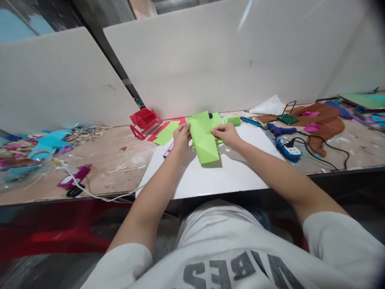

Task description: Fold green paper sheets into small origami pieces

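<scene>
A light green folded paper sheet (204, 138) lies on a white board (216, 176) on the workbench. My left hand (181, 136) pinches the sheet's left edge, fingers closed on it. On the other side my right hand (227, 134) presses and grips the sheet's right edge. Both forearms reach forward from my white shirt. More green paper pieces (167, 132) lie just behind the sheet, to the left, over red paper (159, 129).
A red paper model (144, 120) stands behind left. At the right lie a blue glue gun (279, 129), a blue power strip (289, 149) with black cables, brown and pink scraps (321, 120). Blue scraps and wooden sticks (84, 134) clutter the left. White partition panels (210, 60) close the back.
</scene>
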`<action>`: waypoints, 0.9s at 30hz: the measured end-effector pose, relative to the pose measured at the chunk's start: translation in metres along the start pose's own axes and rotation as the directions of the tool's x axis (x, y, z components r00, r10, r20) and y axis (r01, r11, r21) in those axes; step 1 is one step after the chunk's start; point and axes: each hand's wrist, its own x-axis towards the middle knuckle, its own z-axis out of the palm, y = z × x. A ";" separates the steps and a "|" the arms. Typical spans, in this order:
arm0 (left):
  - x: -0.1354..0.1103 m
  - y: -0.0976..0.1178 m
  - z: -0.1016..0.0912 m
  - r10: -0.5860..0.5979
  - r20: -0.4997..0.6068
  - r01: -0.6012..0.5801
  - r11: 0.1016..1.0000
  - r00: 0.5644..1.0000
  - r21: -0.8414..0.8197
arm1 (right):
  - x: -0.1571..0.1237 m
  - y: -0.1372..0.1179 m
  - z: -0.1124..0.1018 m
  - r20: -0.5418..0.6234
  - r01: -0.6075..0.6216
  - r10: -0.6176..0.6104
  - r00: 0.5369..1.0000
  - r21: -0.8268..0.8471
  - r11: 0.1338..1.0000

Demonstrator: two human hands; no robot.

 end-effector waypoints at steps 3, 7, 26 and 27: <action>-0.004 -0.003 0.001 0.002 0.022 -0.002 1.000 1.000 0.029 | 0.003 0.002 -0.002 -0.010 0.007 -0.008 1.000 -0.029 1.000; -0.004 -0.002 0.000 0.037 0.077 -0.039 0.999 0.996 0.023 | 0.006 0.005 -0.004 -0.017 0.020 -0.021 1.000 -0.053 0.998; 0.002 -0.013 -0.003 -0.085 0.180 0.056 0.985 0.980 0.163 | 0.020 0.011 -0.009 -0.084 0.091 -0.102 0.991 -0.129 0.987; 0.002 -0.012 -0.002 -0.089 0.176 0.062 0.987 0.980 0.150 | 0.021 0.011 -0.010 -0.083 0.096 -0.107 0.991 -0.132 0.987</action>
